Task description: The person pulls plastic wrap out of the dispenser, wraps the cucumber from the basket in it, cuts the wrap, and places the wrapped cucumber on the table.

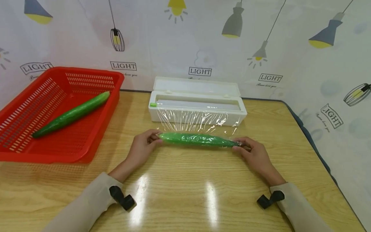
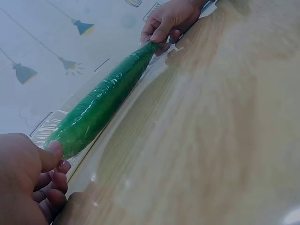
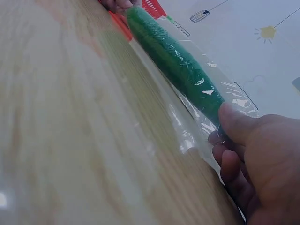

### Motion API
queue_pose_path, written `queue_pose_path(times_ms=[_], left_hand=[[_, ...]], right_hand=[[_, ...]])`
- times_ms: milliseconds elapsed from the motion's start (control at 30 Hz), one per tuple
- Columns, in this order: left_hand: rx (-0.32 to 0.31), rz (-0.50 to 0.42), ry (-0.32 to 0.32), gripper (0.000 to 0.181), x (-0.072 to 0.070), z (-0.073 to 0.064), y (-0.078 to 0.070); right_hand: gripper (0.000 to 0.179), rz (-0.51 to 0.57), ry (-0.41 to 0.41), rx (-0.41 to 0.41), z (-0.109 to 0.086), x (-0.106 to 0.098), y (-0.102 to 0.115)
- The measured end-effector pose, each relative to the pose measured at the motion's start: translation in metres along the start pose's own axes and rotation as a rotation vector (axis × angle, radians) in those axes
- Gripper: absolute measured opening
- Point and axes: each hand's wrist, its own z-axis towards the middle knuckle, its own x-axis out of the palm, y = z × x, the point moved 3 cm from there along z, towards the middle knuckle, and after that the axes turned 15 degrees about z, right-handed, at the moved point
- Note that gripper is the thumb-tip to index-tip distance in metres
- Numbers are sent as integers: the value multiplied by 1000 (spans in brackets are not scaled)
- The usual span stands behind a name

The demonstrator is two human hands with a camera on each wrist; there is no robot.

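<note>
A cucumber (image 1: pixel 198 140) lies crosswise between my two hands, covered in shiny clear plastic wrap. My left hand (image 1: pixel 142 145) pinches its pale end with thumb and fingers. At the dark, narrow end, my right hand (image 1: pixel 255 154) pinches the cucumber and the film around it. Wrinkled cling film (image 1: pixel 191 120) stretches from the cucumber back to a white wrap dispenser (image 1: pixel 197 116), whose lid stands raised. Both wrist views show the thumbs pressed on the wrapped ends, with the film tight and glossy over the green skin (image 2: pixel 105 101).
To the left stands a red plastic basket (image 1: pixel 84 154) with slotted walls, and a second cucumber (image 1: pixel 72 114) lies inside it. A small green slider (image 1: pixel 153 104) sits at the dispenser's left corner. Behind the wooden table (image 1: pixel 179 193) hangs a lamp-patterned backdrop (image 1: pixel 174 42).
</note>
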Motion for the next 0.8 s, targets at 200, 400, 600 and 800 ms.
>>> queue_pose_path(times_ms=[200,400,600,800], left_hand=[[-8,5,-22,26,0,3,0],[-23,-14,-38,27,2,5,-1],[-51,-18,-18,27,5,7,0],[-44,11,-4,35,4,8,-1]], right_hand=[[39,51,30,-65,6,0,-1],[39,88,20,-41,11,0,-3],[29,-1,-25,-49,19,-2,-6],[30,2,-32,-52,23,-4,-5]])
